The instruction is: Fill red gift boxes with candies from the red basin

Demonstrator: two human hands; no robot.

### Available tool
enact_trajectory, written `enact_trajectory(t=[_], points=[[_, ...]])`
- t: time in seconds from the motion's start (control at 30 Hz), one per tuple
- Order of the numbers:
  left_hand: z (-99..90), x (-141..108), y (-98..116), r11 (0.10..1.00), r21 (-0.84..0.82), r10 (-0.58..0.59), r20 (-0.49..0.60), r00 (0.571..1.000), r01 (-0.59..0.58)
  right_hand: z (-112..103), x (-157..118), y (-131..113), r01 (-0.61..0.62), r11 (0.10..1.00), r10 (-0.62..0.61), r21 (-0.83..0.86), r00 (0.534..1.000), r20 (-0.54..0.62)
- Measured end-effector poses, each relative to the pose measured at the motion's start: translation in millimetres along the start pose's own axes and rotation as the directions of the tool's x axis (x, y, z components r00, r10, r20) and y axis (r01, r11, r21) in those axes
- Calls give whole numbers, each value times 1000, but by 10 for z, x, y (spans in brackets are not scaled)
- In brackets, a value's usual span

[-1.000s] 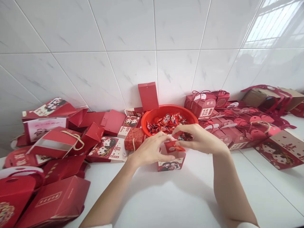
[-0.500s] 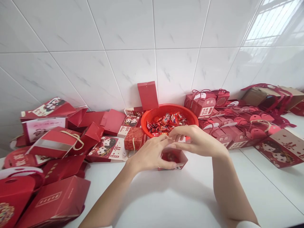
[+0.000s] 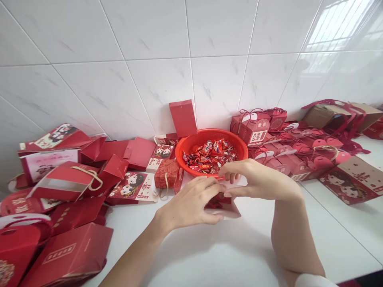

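Note:
A small open box [image 3: 230,212], red inside with pale flaps, stands on the white table between my hands. My left hand [image 3: 194,201] lies over its left side, fingers apart with the thumb along the near edge. Bent over the far right edge of the box is my right hand [image 3: 249,179], thumb and fingers closed at a pale flap; their exact hold is partly hidden. Just behind, a red plastic basket [image 3: 179,157] holds wrapped candies [image 3: 206,155].
Red boxes and bags [image 3: 80,247] are piled at the left. Tied gift boxes [image 3: 254,129] crowd the right, near a patterned box [image 3: 353,181]. A small brocade box [image 3: 166,173] sits left of the basket. A tiled wall [image 3: 149,79] rises behind.
The view has shifted slightly. The small box's near side and flaps show more, and its opening looks wider. My right hand has moved slightly right, its fingers more curled.

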State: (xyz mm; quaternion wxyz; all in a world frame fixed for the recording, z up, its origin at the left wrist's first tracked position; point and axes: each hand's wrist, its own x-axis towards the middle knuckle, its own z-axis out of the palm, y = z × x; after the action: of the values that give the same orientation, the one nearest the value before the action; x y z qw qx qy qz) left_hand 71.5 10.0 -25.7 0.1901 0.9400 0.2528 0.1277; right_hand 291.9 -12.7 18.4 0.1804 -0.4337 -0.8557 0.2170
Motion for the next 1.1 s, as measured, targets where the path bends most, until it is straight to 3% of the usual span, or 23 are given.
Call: enact_trajectory(t=[0.2, 0.33, 0.4, 0.43, 0.5, 0.63, 0.77, 0.9, 1.1], points=[[-26, 40, -125, 978, -206, 20, -23, 1000, -25, 17, 27, 90, -102, 994, 101, -45, 995, -26], [-159, 122, -381, 956, -285, -12, -280, 960, -71, 11, 29, 150, -175, 980, 168, -97, 983, -74], [-267, 222, -586, 965, -261, -87, -394, 915, -20, -1, 15, 165, -175, 980, 165, -95, 981, -105], [-320, 290, -702, 970, -241, -135, -397, 908, 39, -8, 6, 169, -165, 982, 154, -86, 980, -125], [-399, 462, -942, 969, -182, -223, -350, 910, 167, -18, -13, 174, -151, 986, 138, -75, 978, -159], [-380, 867, -1377, 936, 27, -348, -98, 932, 352, -30, -45, 186, -148, 986, 131, -81, 974, -183], [-209, 1181, -1694, 902, 92, -419, -44, 907, 422, -57, -81, 185, -163, 983, 144, -83, 971, -191], [-77, 1318, -1860, 871, 137, -472, -31, 881, 472, -92, -108, 164, -220, 973, 204, -73, 962, -184], [6, 1375, -1861, 854, 171, -497, -12, 868, 491, -99, -97, 157, -247, 968, 236, -44, 957, -169]])
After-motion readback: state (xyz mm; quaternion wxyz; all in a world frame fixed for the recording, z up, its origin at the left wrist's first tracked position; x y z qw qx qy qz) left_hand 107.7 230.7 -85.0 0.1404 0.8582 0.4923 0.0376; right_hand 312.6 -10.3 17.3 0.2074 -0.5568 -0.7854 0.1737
